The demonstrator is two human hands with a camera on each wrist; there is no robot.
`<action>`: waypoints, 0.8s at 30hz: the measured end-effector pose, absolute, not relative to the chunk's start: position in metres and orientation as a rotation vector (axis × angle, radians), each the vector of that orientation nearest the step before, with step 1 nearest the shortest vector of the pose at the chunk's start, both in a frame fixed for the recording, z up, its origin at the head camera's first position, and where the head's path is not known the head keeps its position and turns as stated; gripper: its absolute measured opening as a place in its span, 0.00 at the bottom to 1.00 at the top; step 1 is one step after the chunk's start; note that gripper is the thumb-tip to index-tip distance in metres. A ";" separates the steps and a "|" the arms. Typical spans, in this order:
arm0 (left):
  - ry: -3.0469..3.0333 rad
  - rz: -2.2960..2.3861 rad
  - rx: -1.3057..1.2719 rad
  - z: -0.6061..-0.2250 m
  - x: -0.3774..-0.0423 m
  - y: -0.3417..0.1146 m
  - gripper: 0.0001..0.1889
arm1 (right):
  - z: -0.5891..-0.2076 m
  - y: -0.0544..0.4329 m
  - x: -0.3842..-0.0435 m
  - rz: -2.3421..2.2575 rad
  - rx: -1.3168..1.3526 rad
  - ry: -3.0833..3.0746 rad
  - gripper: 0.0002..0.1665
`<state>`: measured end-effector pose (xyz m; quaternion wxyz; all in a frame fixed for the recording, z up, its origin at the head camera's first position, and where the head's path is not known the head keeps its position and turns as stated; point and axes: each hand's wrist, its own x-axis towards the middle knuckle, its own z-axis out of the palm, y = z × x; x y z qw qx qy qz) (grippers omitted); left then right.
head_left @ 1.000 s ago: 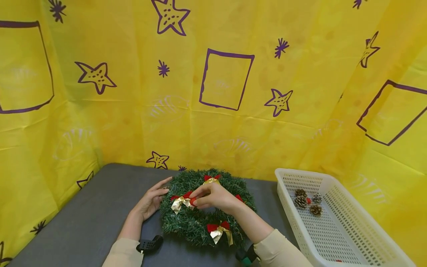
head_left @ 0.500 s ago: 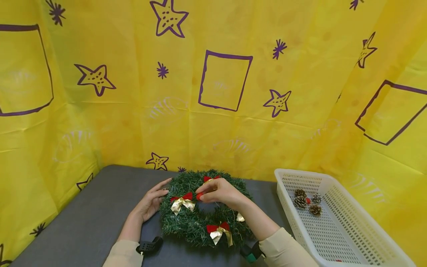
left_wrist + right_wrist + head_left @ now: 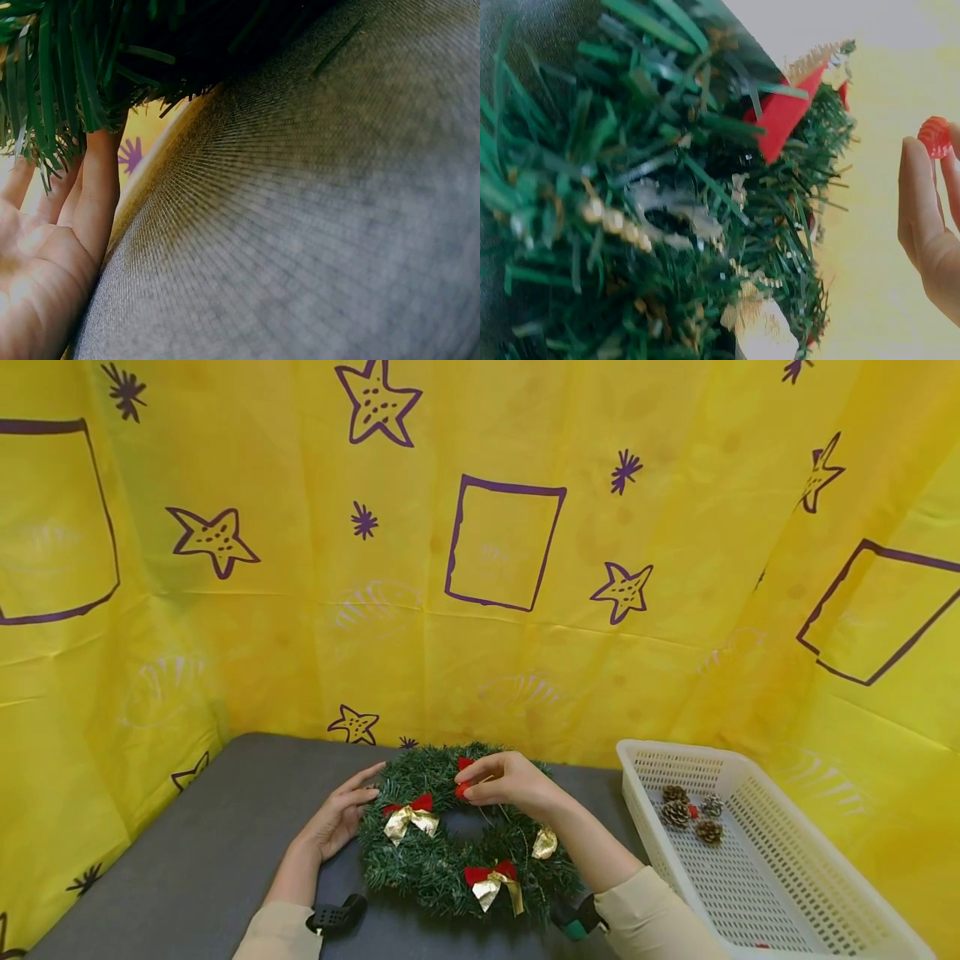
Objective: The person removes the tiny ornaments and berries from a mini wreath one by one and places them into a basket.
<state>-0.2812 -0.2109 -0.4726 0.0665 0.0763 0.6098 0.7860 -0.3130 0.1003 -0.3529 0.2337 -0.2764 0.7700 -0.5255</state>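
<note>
A green artificial wreath [image 3: 408, 868] lies on the dark table, trimmed with red and gold bows. One bow [image 3: 411, 818] is on its left side, another [image 3: 495, 883] at the near side. My left hand [image 3: 337, 814] rests against the wreath's left edge, fingers extended; in the left wrist view the fingertips go under the green needles [image 3: 60, 90]. Above the wreath's far inner edge, my right hand [image 3: 519, 787] pinches a small red ridged ball [image 3: 934, 137] between thumb and fingers. That hand partly hides the far bow [image 3: 465, 763].
To the right stands a white perforated plastic basket [image 3: 651, 839] with several pine cones [image 3: 676, 814] and a small red piece [image 3: 693, 811] at its far end. A yellow patterned cloth [image 3: 517, 652] hangs behind the grey table [image 3: 210, 852]. A beaded gold strand [image 3: 615, 221] shows among the needles.
My right hand has moved right and slightly away from me with the red ball, from beside the left bow to near the far bow. My left hand stays in place.
</note>
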 end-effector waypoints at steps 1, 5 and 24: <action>1.832 2.373 0.228 -0.472 -0.281 -0.211 0.37 | -0.352 0.102 -0.314 -1.445 -0.757 2.115 0.20; 1.838 2.367 0.227 -0.473 -0.281 -0.210 0.36 | -0.350 0.108 -0.316 -1.462 -0.750 2.108 0.22; 1.853 2.361 0.224 -0.475 -0.283 -0.210 0.35 | -0.339 0.144 -0.330 -1.516 -0.686 2.136 0.25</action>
